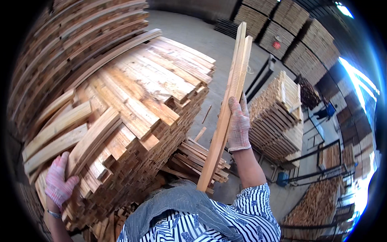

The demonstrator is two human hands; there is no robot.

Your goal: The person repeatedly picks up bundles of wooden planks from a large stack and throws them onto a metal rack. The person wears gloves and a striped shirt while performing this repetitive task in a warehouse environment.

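Observation:
My right hand (238,126), in a white and pink knitted glove, is closed around long wooden strips (225,121). The strips, which look like two lying side by side, stand steeply tilted, with their lower end close to my apron. On the left, my gloved left hand (61,181) grips the near end of a wooden plank (93,141), thumb on one side and fingers on the other. This plank lies slantwise on top of a large stack of boards (133,97). More loose planks (58,131) rest just beyond my left hand.
A taller lumber stack (80,44) rises behind the boards at the far left. Short offcuts (193,161) lie in a pile between the stack and my right arm. Another board stack (278,117) stands to the right, near dark metal rails (260,78). A person (325,111) is farther off.

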